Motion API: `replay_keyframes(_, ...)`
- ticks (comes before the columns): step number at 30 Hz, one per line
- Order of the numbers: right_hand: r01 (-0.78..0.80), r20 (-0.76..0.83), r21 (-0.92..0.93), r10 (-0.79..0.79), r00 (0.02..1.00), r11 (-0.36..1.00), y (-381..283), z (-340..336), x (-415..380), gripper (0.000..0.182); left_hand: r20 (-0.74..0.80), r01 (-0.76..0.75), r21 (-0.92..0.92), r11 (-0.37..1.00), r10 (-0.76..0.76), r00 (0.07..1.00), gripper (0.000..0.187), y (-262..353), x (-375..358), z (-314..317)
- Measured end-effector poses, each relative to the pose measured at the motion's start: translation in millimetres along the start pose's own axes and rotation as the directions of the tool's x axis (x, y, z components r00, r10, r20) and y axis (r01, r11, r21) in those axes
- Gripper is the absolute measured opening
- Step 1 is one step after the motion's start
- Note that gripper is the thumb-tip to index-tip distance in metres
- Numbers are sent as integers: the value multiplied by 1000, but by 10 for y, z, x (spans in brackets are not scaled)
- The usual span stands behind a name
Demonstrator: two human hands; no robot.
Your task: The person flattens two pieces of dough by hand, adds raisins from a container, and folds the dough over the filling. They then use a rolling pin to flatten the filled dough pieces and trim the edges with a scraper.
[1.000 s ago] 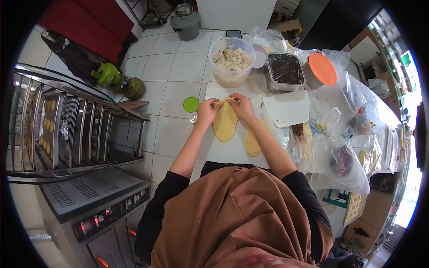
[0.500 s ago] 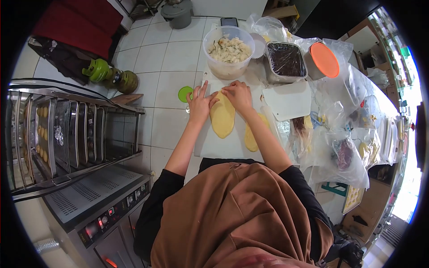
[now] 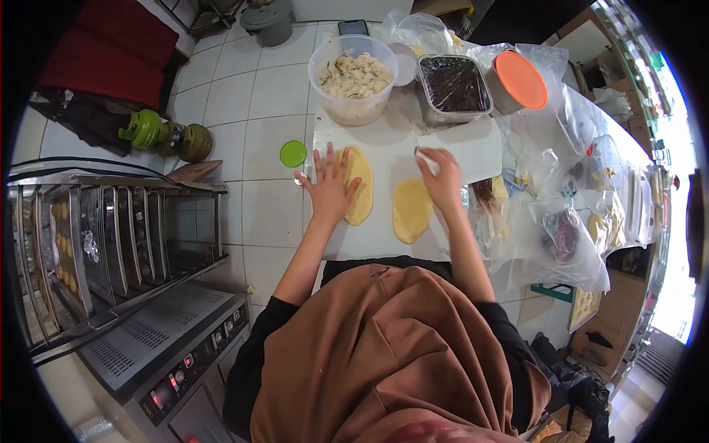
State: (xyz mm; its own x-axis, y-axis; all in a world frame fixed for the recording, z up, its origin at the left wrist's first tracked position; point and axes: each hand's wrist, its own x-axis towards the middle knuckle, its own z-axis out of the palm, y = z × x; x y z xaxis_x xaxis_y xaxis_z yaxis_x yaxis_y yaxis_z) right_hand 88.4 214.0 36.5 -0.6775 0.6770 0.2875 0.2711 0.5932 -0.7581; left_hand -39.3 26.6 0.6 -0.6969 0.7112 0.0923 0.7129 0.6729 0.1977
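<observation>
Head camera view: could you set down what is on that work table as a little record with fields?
left hand: flat, fingers spread, pressing on a long yellow oval of dough
right hand: gripping the edge of a white plastic scraper
second yellow dough oval: lies just beside the right hand
surface: white work board
behind the board: clear round tub of pale chopped filling; metal tin covered with film; container with orange lid
left of table: small green lid; metal tray rack
</observation>
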Motion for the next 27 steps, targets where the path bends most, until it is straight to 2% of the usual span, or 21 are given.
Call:
replay_keyframes(2,-152,69,-267,176,982,952,6,-363,-314,29,-66,11,7,1000,-11,998,55,205,-31,-191)
replay_keyframes(3,-184,96,-315,224,970,931,9,-413,-477,31,-73,-91,-157,983,81,994,51,267,-35,-117)
replay_keyframes(5,-239,143,-408,320,937,881,88,-443,-747,37,-131,-280,-460,843,248,960,42,399,-2,69)
replay_keyframes(8,-284,115,-408,358,927,867,194,-368,-896,40,52,-266,-563,782,354,934,32,700,92,115)
replay_keyframes(11,-262,74,-284,294,953,922,287,-363,-938,37,179,-222,-523,823,361,915,29,809,227,176)
replay_keyframes(14,-257,-16,-147,257,966,955,205,-461,-917,34,106,-199,-579,791,315,943,29,866,261,90)
replay_keyframes(17,-302,-211,35,303,930,953,168,-511,-836,27,-31,-338,-662,669,427,904,30,901,193,143)
replay_keyframes(18,-321,-235,154,350,907,934,171,-531,-801,24,-39,-401,-611,683,480,876,35,920,141,250)
replay_keyframes(19,-389,-212,336,471,856,858,170,-553,-761,24,-42,-462,-558,690,532,846,40,951,69,372)
replay_keyframes(21,-463,-95,651,670,736,602,183,-590,-663,25,-32,-537,-441,719,586,810,49,1022,-89,466)
replay_keyframes(22,-481,-83,683,712,697,550,224,-567,-624,28,-21,-552,-378,743,589,808,53,1066,-187,429)
replay_keyframes(25,-623,-14,521,736,677,583,212,-526,-607,35,32,-572,-269,775,601,799,61,1097,-244,393)
replay_keyframes(27,-577,-71,567,733,677,588,240,-420,-580,33,49,-577,-246,779,605,795,63,1107,-211,377)
